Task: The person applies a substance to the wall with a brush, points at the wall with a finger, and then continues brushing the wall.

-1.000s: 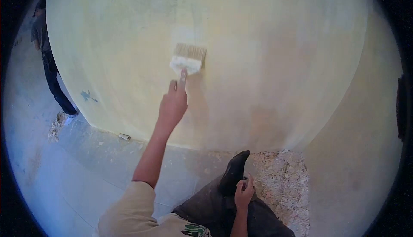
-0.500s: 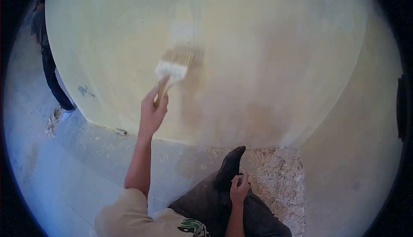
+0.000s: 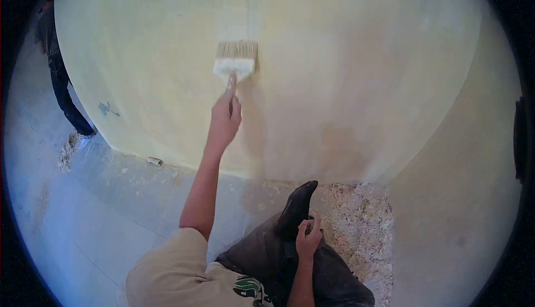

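My left hand (image 3: 227, 118) grips the handle of a wide flat brush (image 3: 234, 64), its pale bristles pointing up against a large yellowish curved surface (image 3: 301, 84). A damp-looking darker patch lies right of the brush and below it. Lower down, my right hand (image 3: 308, 239) rests by my dark trouser leg, beside my black-covered foot (image 3: 300, 204). The fingers of that hand are curled, and a small dark thing between them is too unclear to name.
Pale shavings or flakes (image 3: 359, 229) cover the ground right of my foot. A small roll-like piece (image 3: 155, 161) lies at the surface's lower edge. At the far left, another person in dark clothes (image 3: 61, 78) is partly hidden by the curved surface.
My left hand and the brush have moved up and slightly right, and the brush now stands more upright. My right hand has stayed beside my foot.
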